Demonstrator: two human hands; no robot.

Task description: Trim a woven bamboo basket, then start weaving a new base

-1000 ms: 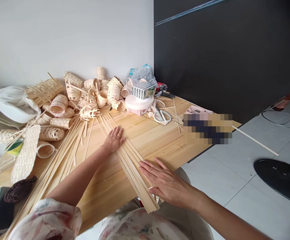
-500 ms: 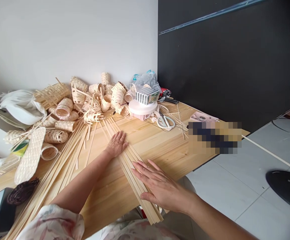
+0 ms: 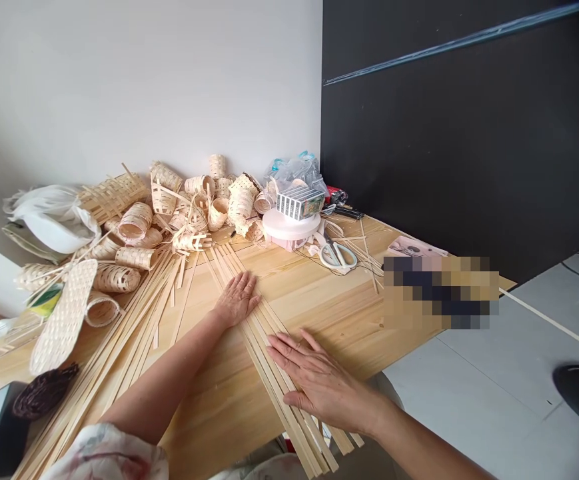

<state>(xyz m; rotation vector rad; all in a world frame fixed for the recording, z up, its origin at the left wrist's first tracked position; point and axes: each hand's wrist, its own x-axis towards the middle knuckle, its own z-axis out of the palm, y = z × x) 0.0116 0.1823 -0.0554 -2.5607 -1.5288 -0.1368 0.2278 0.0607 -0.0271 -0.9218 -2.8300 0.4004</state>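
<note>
A row of long pale bamboo strips (image 3: 229,270) lies side by side across the wooden table (image 3: 319,300), running from the basket pile toward me and past the table's near edge. My left hand (image 3: 238,298) lies flat on the strips farther up, fingers stretched out. My right hand (image 3: 319,380) rests flat on the same strips nearer the edge, fingers spread. Neither hand holds anything.
A pile of small woven baskets (image 3: 189,207) fills the back of the table. More loose strips (image 3: 134,327) fan out at left beside a flat woven mat (image 3: 62,320). Scissors (image 3: 338,255), a white round stand (image 3: 292,227) and a white plastic bag (image 3: 52,217) sit nearby. Tiled floor lies to the right.
Both hands stay flat on the strips, but the strips now stick out further past the table's near edge. The view has tilted up a little, so everything sits lower in frame.
</note>
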